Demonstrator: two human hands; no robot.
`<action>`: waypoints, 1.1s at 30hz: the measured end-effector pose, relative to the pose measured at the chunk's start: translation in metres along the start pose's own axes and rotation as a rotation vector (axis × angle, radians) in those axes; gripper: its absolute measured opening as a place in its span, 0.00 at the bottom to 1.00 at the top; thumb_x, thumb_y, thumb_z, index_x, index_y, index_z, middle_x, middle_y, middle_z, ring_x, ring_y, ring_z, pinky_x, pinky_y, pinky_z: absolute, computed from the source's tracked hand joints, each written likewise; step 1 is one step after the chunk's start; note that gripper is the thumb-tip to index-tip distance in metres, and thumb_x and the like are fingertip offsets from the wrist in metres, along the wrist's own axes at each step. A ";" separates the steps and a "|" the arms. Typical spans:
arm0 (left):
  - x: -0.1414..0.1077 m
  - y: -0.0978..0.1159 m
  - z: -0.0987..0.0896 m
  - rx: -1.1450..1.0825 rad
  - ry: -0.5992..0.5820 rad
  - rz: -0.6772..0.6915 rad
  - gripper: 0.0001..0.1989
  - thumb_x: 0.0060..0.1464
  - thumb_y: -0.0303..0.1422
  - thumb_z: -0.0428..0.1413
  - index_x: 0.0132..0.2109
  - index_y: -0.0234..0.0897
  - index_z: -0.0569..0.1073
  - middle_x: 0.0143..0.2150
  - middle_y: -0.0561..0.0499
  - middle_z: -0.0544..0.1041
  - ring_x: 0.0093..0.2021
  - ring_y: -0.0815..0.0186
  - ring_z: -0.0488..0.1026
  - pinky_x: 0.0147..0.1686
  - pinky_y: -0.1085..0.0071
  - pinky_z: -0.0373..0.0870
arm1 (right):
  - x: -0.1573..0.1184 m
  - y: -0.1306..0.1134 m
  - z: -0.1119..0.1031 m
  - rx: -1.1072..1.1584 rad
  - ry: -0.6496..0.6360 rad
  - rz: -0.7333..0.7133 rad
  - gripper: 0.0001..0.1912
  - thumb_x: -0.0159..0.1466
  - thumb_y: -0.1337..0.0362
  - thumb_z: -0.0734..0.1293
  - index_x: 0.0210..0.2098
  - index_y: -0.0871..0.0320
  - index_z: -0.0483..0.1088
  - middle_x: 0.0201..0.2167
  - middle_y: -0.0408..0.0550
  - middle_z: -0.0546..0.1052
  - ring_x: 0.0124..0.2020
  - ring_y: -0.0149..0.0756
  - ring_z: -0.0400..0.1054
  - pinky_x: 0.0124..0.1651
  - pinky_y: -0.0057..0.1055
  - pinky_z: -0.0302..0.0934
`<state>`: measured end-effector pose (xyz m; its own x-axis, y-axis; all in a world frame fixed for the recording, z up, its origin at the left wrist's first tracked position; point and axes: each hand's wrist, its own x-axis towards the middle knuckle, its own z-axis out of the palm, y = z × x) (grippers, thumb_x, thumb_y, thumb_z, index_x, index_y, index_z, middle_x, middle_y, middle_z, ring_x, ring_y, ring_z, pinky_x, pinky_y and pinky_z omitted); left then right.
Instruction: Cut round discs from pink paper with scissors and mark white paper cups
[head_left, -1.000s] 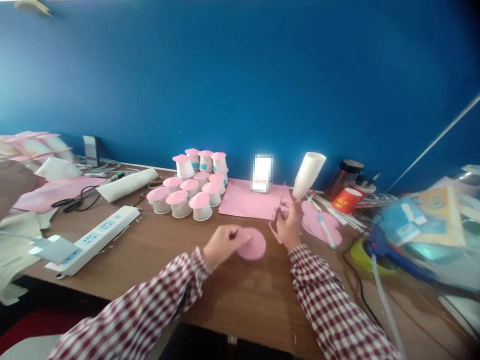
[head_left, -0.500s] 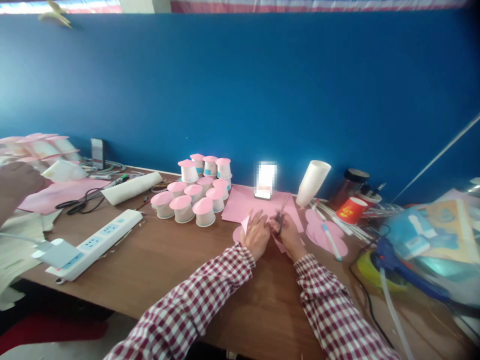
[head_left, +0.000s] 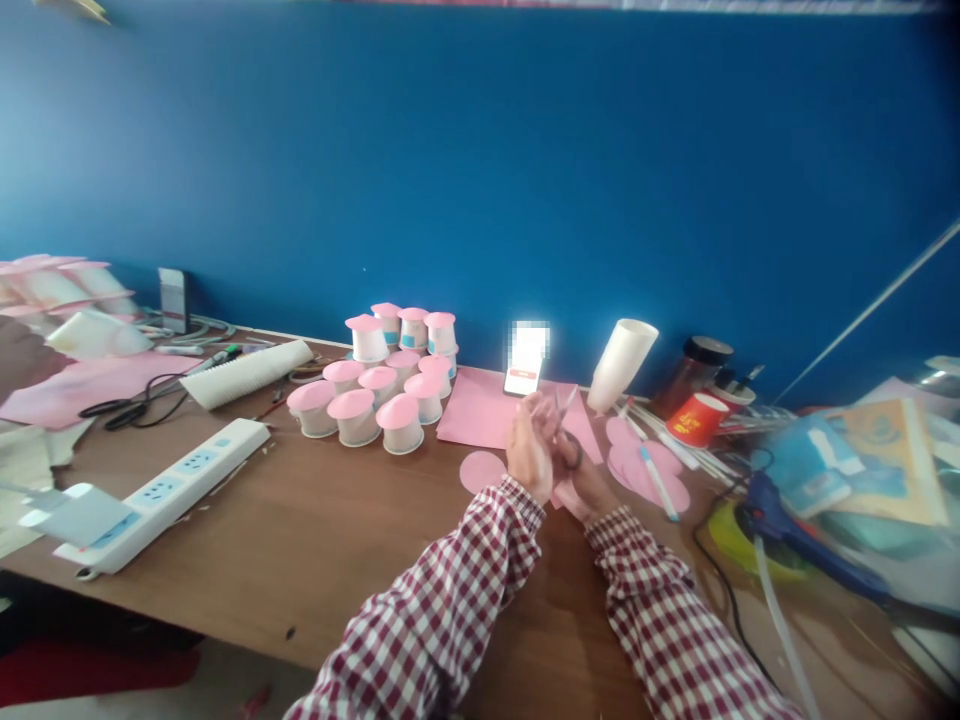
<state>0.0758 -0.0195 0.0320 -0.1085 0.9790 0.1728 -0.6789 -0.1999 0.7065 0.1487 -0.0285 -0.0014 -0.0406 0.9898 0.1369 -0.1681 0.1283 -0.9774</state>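
My right hand is closed on dark-handled scissors, whose blades point up and away over the pink sheets. Close beside it, my left hand is turned on its side with its fingers blurred and partly hidden; what it holds, if anything, cannot be made out. A pink paper disc lies on the table just left of my left hand. Part of a pink piece shows beneath my right hand. Pink cut shapes lie to the right, with a pen on them.
Pink-topped cups stand left of the sheets. A lit phone leans at the wall. Further left are a power strip and another person's hand. At right are a white cup stack, a red cup and a blue glue gun.
My left hand has turned on its side and moved slightly right, uncovering the pink disc. The whole view has shifted a little, with the left-side items now further left.
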 end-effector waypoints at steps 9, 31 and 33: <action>-0.006 0.016 -0.018 0.672 -0.185 0.444 0.15 0.60 0.37 0.43 0.46 0.36 0.69 0.53 0.42 0.67 0.56 0.59 0.62 0.56 0.57 0.57 | -0.006 -0.007 0.013 -0.086 -0.024 0.010 0.18 0.57 0.49 0.65 0.35 0.57 0.71 0.17 0.40 0.67 0.19 0.29 0.59 0.19 0.25 0.56; 0.024 0.062 -0.112 1.851 -0.402 0.287 0.14 0.55 0.38 0.49 0.42 0.37 0.73 0.39 0.45 0.74 0.40 0.60 0.70 0.42 0.63 0.63 | 0.001 0.000 0.003 -0.217 0.367 -0.169 0.19 0.59 0.52 0.64 0.45 0.57 0.65 0.27 0.45 0.73 0.25 0.31 0.68 0.18 0.22 0.56; 0.025 0.062 -0.114 1.874 -0.431 0.235 0.14 0.54 0.40 0.50 0.41 0.37 0.74 0.38 0.45 0.74 0.39 0.60 0.70 0.42 0.64 0.64 | -0.006 -0.001 0.011 -0.386 0.315 -0.245 0.18 0.59 0.55 0.64 0.46 0.56 0.65 0.31 0.46 0.74 0.27 0.32 0.68 0.24 0.27 0.63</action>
<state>-0.0522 -0.0028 0.0016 0.2890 0.9145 0.2831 0.8708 -0.3740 0.3192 0.1386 -0.0354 0.0007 0.2603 0.8916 0.3704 0.2400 0.3118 -0.9193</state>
